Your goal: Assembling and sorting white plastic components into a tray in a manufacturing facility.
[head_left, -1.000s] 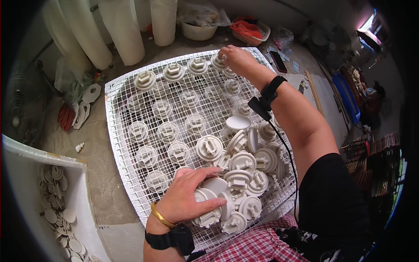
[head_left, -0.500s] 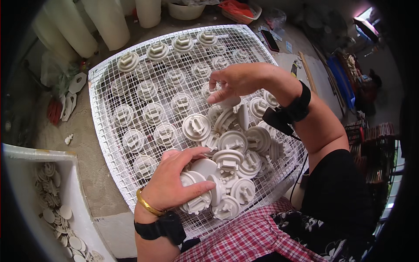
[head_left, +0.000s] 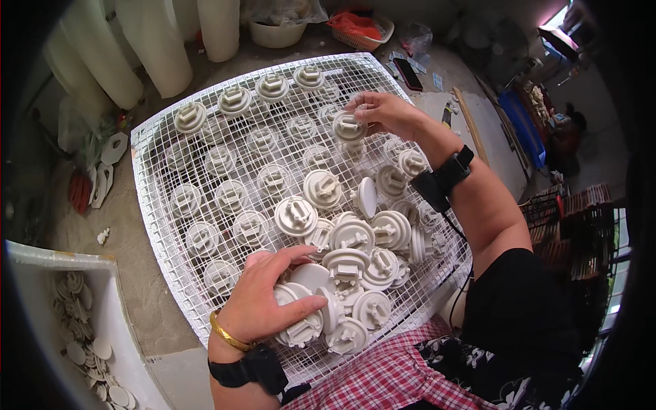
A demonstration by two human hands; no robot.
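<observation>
My right hand point(head_left: 385, 115) grips a white round stepped piece point(head_left: 349, 128) by its edge, with its raised block facing up, over the right part of a white mesh rack point(head_left: 154, 199). Low in the view, my left hand point(head_left: 272, 301) curls around a white round piece point(head_left: 301, 320) at the left edge of a loose heap, its thumb lying against an upright disc. The heap's pieces point(head_left: 352, 234) lie at mixed tilts, some overlapping. A row of similar pieces point(head_left: 272, 87) sits block-up along the rack's far side. More show through the mesh below, partly hidden.
At the lower left stands a white foam box point(head_left: 130, 321) holding many similar pieces. Tall pale cylinders point(head_left: 154, 44), a white tub point(head_left: 277, 34) and a basket with red plastic point(head_left: 362, 31) line the back. A phone point(head_left: 408, 74) lies beyond the rack's far right corner.
My right hand has moved away from the heap toward the rack's far right side, carrying a round piece now plainly visible. My left hand stays at the heap. The whole view has shifted slightly.
</observation>
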